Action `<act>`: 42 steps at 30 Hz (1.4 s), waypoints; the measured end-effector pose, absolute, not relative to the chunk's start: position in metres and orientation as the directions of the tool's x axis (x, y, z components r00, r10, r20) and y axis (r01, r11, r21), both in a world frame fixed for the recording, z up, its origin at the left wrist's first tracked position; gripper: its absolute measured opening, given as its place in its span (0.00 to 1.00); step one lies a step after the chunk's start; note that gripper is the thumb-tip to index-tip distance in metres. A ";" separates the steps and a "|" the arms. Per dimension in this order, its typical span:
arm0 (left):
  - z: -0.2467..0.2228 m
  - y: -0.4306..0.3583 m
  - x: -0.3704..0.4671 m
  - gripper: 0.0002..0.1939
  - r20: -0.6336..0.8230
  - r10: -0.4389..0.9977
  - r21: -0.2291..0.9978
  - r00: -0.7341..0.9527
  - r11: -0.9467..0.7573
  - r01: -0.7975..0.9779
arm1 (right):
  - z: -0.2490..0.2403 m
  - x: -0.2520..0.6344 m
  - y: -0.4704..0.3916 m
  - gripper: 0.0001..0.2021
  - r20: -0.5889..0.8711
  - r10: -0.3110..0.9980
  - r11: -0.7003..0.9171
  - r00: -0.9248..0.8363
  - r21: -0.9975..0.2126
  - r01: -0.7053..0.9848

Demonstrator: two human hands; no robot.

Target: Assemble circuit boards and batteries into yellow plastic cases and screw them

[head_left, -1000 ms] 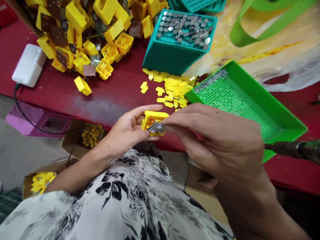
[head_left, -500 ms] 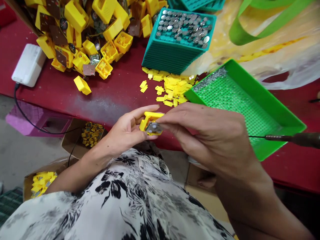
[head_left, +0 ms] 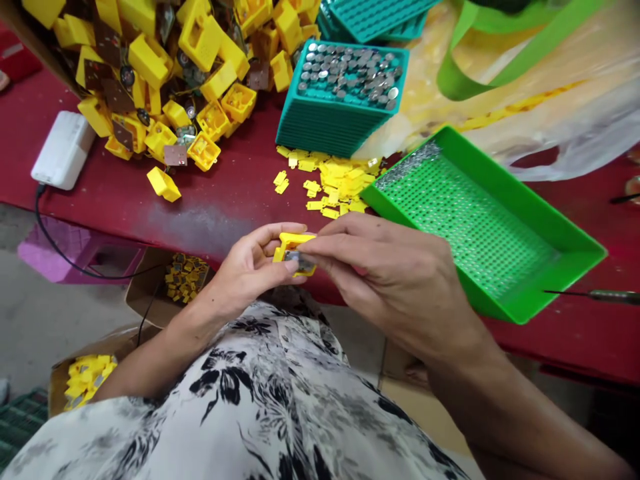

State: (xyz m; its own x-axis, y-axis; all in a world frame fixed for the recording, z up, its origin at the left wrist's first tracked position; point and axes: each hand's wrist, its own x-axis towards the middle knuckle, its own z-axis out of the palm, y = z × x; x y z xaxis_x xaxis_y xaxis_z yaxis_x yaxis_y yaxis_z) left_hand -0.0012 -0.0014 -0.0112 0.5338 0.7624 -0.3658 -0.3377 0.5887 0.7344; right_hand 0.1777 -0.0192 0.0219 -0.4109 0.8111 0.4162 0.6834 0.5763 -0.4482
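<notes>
Close to my body, my left hand (head_left: 249, 265) is closed around a small open yellow plastic housing (head_left: 286, 244), with the thumb along its near side. Inside the housing sits a dark grey part (head_left: 303, 264), perhaps a circuit board, partly covered by fingers. My right hand (head_left: 400, 273) reaches in from the right, its thumb and forefinger pinched together at the housing's right edge against the grey part. Whatever lies between those fingertips is hidden. Just beyond my hands, small flat yellow plastic pieces (head_left: 343, 180) lie in a loose pile on the red-covered table (head_left: 235, 180).
Wired yellow housings (head_left: 210, 120) heap at the back left near a white power bank (head_left: 64, 150). Stacked teal trays (head_left: 335, 127) carry silvery discs. A green perforated basket (head_left: 545, 200) stands right, a screwdriver (head_left: 607, 296) beside it. Boxes of yellow parts (head_left: 185, 277) sit below.
My hands stay together at the housing; my right fingers have shifted slightly over the grey part. The view has tilted a little, so the table things appear displaced.
</notes>
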 end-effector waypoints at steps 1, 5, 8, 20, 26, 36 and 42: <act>-0.012 -0.002 -0.001 0.22 -0.373 0.762 0.736 0.529 0.590 -0.331 | 0.021 0.177 -0.019 0.08 0.429 0.810 0.573 -0.400 -0.431 0.697; -0.017 -0.005 -0.003 0.24 -0.406 0.772 0.747 0.489 0.589 -0.309 | 0.012 0.175 -0.023 0.07 0.489 0.811 0.554 -0.322 -0.465 0.691; -0.018 -0.005 -0.003 0.26 -0.427 0.775 0.752 0.467 0.591 -0.292 | 0.004 0.174 -0.026 0.09 0.532 0.805 0.547 -0.262 -0.493 0.676; -0.014 -0.006 -0.001 0.24 -0.461 0.752 0.745 0.471 0.616 -0.254 | -0.009 0.174 -0.029 0.06 0.571 0.792 0.549 -0.216 -0.512 0.660; -0.017 -0.005 0.004 0.19 -0.470 0.753 0.716 0.460 0.630 -0.300 | -0.016 0.174 -0.028 0.06 0.577 0.794 0.540 -0.190 -0.526 0.657; -0.022 -0.007 0.005 0.24 -0.461 0.765 0.807 0.450 0.572 -0.147 | -0.025 0.172 -0.030 0.06 0.554 0.824 0.485 -0.120 -0.578 0.657; -0.036 0.002 0.007 0.25 -0.443 0.770 0.794 0.459 0.574 -0.197 | -0.025 0.183 -0.045 0.11 0.528 0.848 0.408 -0.043 -0.599 0.689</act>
